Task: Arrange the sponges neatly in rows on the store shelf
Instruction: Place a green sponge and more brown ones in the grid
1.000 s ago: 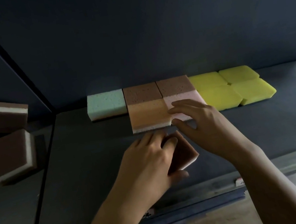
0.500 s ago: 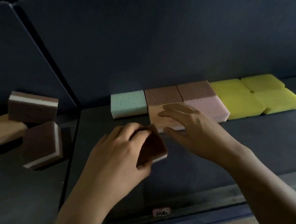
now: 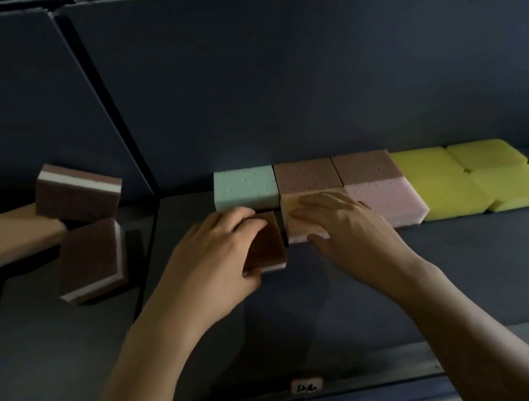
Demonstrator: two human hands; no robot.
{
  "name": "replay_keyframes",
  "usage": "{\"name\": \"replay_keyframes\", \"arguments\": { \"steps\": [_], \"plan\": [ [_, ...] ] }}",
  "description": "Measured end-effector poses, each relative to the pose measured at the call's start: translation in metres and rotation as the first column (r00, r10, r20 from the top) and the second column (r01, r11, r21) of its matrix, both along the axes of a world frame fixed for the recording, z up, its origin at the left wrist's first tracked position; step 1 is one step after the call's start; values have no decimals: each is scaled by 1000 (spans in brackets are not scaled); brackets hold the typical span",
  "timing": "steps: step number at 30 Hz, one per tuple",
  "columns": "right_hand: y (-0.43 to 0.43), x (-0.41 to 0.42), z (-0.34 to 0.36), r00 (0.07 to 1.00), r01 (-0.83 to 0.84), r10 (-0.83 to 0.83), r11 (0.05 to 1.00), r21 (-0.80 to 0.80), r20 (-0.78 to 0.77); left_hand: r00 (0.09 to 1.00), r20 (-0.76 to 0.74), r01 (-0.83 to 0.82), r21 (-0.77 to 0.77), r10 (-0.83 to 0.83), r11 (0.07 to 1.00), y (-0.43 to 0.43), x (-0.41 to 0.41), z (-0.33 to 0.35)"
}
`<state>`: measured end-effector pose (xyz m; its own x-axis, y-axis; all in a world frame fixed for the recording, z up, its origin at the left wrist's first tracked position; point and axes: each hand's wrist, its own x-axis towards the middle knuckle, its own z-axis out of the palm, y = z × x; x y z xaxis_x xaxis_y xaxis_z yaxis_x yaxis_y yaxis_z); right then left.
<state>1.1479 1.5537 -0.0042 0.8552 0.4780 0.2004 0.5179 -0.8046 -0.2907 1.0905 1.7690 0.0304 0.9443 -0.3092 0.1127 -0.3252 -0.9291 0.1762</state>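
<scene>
Sponges lie in two rows on the dark shelf [image 3: 475,271]. The back row holds a mint green sponge [image 3: 244,188], two brown sponges [image 3: 306,175] and yellow sponges [image 3: 423,159]. In front lie an orange sponge [image 3: 295,226], a pink sponge [image 3: 386,203] and more yellow ones [image 3: 517,184]. My left hand [image 3: 217,259] grips a dark brown sponge [image 3: 268,246] with a white underside, set just in front of the green one and left of the orange one. My right hand [image 3: 347,228] rests flat, fingers spread, on the orange sponge.
A loose pile on the left shelf section holds dark brown-and-white sponges [image 3: 92,258] and an orange one [image 3: 16,236]. A dark divider post [image 3: 112,120] separates the sections. A small price tag [image 3: 306,386] sits on the front rail.
My left hand has carried the dark brown sponge away from the front edge into the gap in front of the green sponge. My right hand has shifted from the pink sponge onto the orange one.
</scene>
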Motion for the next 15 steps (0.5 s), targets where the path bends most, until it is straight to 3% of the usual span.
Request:
{"name": "replay_keyframes", "arguments": {
  "steps": [6,15],
  "plan": [
    [0,-1,-4,999,0,-1,999,34,45,999,-34,12,-13,-13,1000,1,7,-12],
    [0,4,-11,996,-14,8,998,66,91,998,59,-39,19,38,999,-2,2,-20]
  ]
}}
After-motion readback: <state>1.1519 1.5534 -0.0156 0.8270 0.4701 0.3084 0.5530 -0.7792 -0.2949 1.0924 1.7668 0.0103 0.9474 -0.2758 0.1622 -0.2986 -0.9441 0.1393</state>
